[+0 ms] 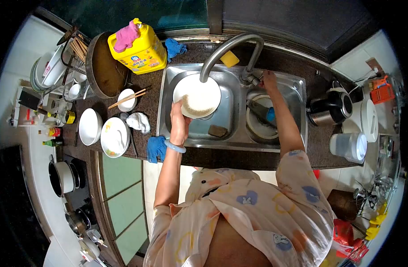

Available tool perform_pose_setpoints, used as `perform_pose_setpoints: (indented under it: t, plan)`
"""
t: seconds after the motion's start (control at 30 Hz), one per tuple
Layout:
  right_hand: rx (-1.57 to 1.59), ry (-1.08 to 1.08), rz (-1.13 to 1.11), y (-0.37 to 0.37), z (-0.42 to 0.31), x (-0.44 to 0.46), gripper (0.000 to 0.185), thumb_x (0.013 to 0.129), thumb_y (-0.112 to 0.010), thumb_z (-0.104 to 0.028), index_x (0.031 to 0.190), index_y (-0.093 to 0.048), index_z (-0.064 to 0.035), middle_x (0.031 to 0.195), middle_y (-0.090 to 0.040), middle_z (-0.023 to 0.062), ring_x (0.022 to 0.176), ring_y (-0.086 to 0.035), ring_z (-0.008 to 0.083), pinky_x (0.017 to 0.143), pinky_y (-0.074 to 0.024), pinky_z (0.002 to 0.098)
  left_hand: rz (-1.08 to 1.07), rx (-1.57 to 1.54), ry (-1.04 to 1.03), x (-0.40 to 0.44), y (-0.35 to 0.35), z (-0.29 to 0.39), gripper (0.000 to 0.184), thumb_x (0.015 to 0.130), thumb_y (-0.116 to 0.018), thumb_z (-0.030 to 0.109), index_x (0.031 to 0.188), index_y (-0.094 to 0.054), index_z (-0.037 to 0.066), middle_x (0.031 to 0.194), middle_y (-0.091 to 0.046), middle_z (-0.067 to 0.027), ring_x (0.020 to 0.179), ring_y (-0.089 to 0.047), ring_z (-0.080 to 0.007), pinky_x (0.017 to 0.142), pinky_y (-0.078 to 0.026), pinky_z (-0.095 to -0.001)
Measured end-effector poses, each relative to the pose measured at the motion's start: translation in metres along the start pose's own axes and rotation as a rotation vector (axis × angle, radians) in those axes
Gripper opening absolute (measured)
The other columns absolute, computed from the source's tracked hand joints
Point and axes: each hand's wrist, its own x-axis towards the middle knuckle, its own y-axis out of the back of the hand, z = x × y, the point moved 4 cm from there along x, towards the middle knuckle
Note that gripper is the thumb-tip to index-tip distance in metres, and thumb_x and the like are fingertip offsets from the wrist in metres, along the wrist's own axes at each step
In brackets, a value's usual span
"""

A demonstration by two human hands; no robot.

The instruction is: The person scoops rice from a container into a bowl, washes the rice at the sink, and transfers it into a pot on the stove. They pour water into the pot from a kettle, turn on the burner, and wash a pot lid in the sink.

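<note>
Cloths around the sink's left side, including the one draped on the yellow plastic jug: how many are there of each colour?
Blue: 2, the rear blue cloth and the front blue cloth
White: 1, the white cloth
Pink: 1, the pink cloth on the yellow plastic jug
Total: 4

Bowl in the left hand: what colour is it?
The bowl is white; it shows best in the head view.

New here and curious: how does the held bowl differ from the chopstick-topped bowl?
The held bowl is in the left hand under the faucet; the chopstick-topped bowl sits on the counter. The held bowl looks larger than the chopstick-topped bowl. Both are white and round.
</note>
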Motion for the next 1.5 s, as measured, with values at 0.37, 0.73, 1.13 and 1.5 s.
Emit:
perform_pose_setpoints:
  t: [0.37,0.73,1.13,1.5]
  plan:
    - [-0.022,0.120,0.112,0.008,0.043,0.013,0.041,0.098,-0.044,-0.036,0.094,-0.057,0.0025,0.079,-0.059,0.0188,0.066,-0.057,0.0252,0.059,-0.0457,0.0439,-0.027,-0.043,0.004,0.020,-0.010,-0.007,0.047,0.094,-0.044,0.040,0.129,-0.046,0.008,0.118,-0.058,-0.0074,0.102,-0.060,-0.0167,0.074,-0.051,-0.0266]
    - [0.324,0.082,0.072,0.005,0.047,-0.002,0.022,0.097,-0.052,-0.027,0.096,-0.049,-0.0050,0.069,-0.048,0.0040,0.057,-0.051,0.0149,0.055,-0.0528,0.0349,0.028,-0.073,-0.024,0.021,-0.013,-0.009,0.056,0.093,-0.045,0.042,0.133,-0.046,0.003,0.124,-0.057,-0.0125,0.110,-0.059,-0.0223,0.088,-0.049,-0.0378]
    - [0.096,0.192,0.075,-0.006,0.027,-0.030,0.041,0.092,-0.058,-0.035,0.117,-0.053,-0.0031,0.089,-0.055,0.0039,0.082,-0.054,0.0140,0.075,-0.0466,0.0301,0.027,-0.146,-0.073,0.036,-0.008,-0.019,0.057,0.094,-0.043,0.041,0.134,-0.044,0.001,0.123,-0.058,-0.0128,0.108,-0.061,-0.0220,0.085,-0.052,-0.0354]
    - [-0.348,0.196,0.231,-0.020,-0.004,-0.018,0.064,0.089,-0.058,-0.043,0.123,-0.048,0.0102,0.112,-0.060,0.0238,0.106,-0.058,0.0324,0.090,-0.0433,0.0389,0.061,-0.095,-0.061,0.026,-0.005,-0.022,0.056,0.093,-0.045,0.042,0.135,-0.042,0.004,0.124,-0.056,-0.0120,0.108,-0.060,-0.0226,0.083,-0.053,-0.0353]
